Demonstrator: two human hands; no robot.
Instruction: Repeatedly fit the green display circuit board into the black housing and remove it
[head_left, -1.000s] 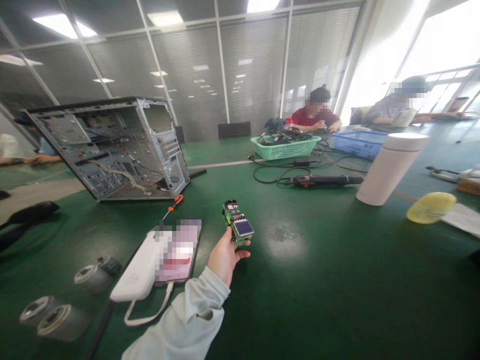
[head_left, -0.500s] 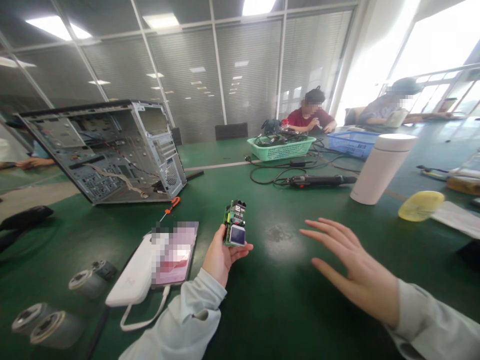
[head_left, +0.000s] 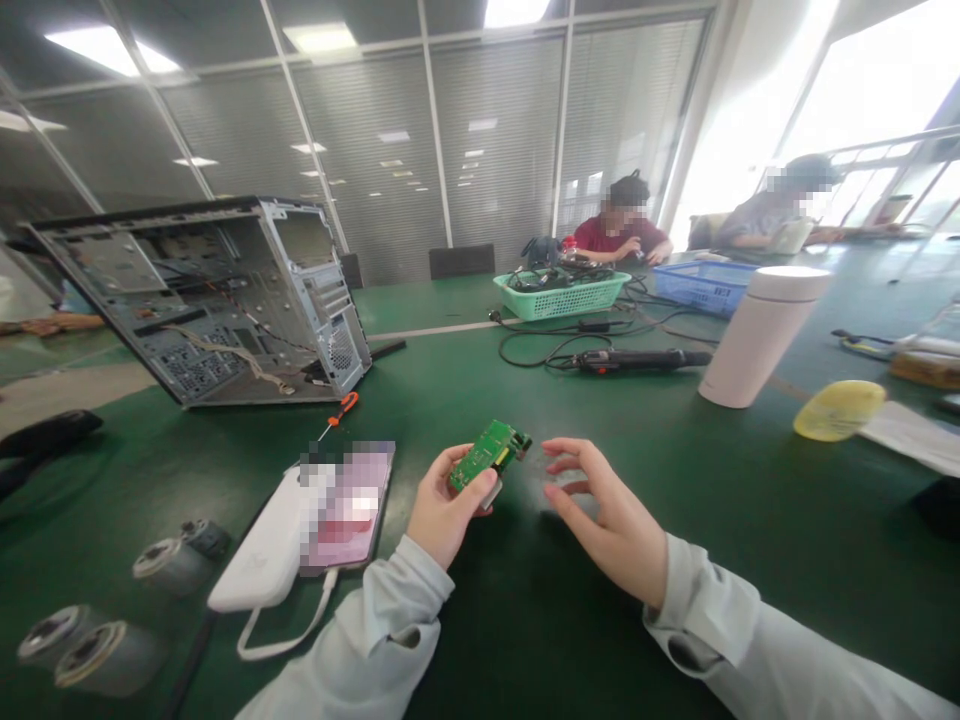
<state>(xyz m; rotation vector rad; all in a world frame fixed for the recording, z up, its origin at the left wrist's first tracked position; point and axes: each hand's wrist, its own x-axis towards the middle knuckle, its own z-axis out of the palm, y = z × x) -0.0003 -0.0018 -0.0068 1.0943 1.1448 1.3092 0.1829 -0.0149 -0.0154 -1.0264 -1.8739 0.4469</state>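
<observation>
My left hand (head_left: 441, 510) is closed on a small green circuit board (head_left: 487, 455), held above the green table (head_left: 525, 620) with its bare green back turned up. My right hand (head_left: 600, 515) is just to the right of the board, fingers curled and apart, holding nothing and a short gap from the board's end. A phone (head_left: 349, 505) lies on a white power bank (head_left: 262, 550) left of my left hand. A small orange-handled screwdriver (head_left: 339, 412) lies beyond the phone.
An open computer case (head_left: 202, 300) lies at the back left. Metal cylinders (head_left: 90, 650) stand at the near left. A white tumbler (head_left: 757, 335), a black electric screwdriver (head_left: 637, 360), a green basket (head_left: 562, 295), a blue basket (head_left: 709, 285) and a yellow object (head_left: 838, 410) are to the right. Two people sit at the far side.
My left hand has flipped the board from screen-side up to its back. My right hand came in from the right, then drew close to the board with fingers curling.
</observation>
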